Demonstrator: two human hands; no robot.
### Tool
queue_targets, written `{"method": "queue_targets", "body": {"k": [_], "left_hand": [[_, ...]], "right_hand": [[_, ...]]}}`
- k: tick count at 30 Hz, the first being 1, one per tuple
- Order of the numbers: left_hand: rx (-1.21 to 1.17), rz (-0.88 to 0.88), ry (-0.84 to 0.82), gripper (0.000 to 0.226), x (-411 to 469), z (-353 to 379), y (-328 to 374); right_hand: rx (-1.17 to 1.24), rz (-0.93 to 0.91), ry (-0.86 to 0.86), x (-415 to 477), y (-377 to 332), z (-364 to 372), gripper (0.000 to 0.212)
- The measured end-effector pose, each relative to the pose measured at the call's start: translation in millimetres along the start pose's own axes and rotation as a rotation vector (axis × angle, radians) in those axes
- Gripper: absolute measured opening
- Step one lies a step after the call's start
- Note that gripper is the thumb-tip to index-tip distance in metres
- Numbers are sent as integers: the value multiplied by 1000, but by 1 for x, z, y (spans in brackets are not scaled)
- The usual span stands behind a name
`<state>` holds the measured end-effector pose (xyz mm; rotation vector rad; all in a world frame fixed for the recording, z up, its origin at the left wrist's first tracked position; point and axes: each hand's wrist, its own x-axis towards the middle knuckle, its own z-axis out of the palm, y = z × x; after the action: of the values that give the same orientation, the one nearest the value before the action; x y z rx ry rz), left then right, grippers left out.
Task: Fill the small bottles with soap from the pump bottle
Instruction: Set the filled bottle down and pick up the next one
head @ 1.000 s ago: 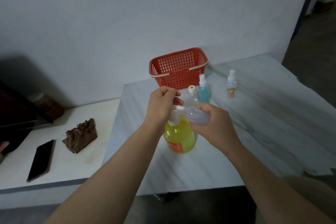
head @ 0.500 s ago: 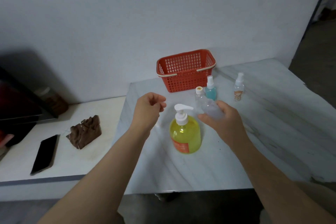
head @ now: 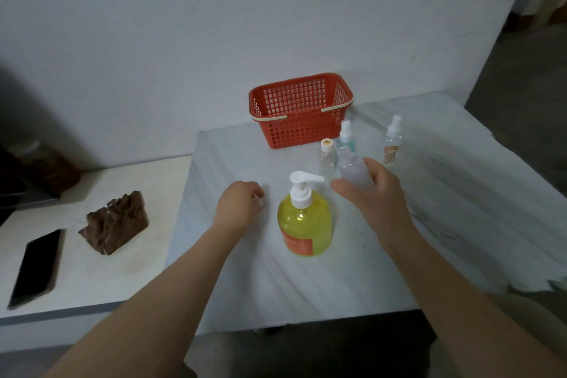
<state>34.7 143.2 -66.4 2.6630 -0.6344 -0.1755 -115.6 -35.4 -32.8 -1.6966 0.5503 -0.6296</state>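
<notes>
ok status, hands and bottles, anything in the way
Right hand grips small clear bottle. Left hand curled beside pump bottle, contents unclear. Nothing between spout and held bottle.

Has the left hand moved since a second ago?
Yes: the left hand dropped from over the pump bottle to that bottle's left, lower down.

held bottle [head: 352, 170]: blurred, base hidden by right hand [head: 379, 196] | left hand [head: 239, 204]: palm unseen

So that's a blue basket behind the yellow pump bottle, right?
No, the head view shows the basket is red, not blue; it does stand behind the yellow pump bottle.
</notes>
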Motion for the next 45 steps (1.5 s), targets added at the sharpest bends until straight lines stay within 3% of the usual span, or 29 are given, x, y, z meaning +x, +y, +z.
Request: {"method": "queue_targets", "body": {"k": [5,12,16,19,24,31,37,41,45], "left_hand": [[-12,52,97,18,-2,-10,8],[-339,117,287,9,-24,-82,52],[-613,267,224,7,-59,-122,93],[-675,362,159,13,-84,-135,120],[-654,418,108,9,-108,-139,136],[-573,421,41,5,-130,-141,132],[-341,519,-21,28,-143,-145,120],[-370,509,-39,30,-147,-145,114],[-346,473,83,12,-150,-146,112]], "right_hand": [[46,-8,-25,-7,-4,-3,17],[167,-31,-47,-23,-33,-13,18],[215,-98,-78,-37,-50,-16,22],[217,-167,-102,-49,-58,-16,27],[198,-273,-154,-75,-70,-21,8],[134,-260,-144,-96,-64,-25,25],[64,-246,-191,-109,-54,-19,27],[54,-244,-201,-113,-54,-11,27],[103,-254,-225,-114,-57,-8,24]]}}
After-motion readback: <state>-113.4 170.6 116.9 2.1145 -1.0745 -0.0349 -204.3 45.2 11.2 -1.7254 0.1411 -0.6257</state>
